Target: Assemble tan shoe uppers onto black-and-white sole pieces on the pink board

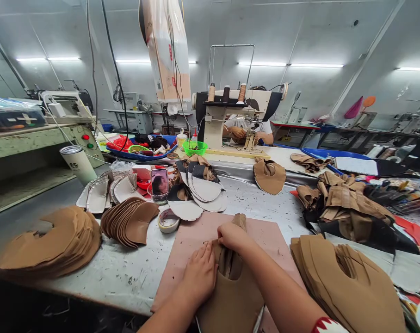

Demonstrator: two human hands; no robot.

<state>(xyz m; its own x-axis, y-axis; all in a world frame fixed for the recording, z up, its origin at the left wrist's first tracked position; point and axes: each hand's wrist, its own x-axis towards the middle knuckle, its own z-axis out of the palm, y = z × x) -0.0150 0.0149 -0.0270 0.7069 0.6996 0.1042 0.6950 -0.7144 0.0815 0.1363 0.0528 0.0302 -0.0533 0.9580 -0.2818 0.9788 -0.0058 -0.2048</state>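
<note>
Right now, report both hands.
Left hand: open, laid flat on the brown piece.
Right hand: curled closed on the same piece's upper part.

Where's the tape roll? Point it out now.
In the head view, the tape roll sits left of centre on the table, between the fanned brown pieces and the pink board.

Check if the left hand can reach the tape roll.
Likely yes: the tape roll lies near the left hand with nothing standing between, though that hand rests against the brown piece.
</note>
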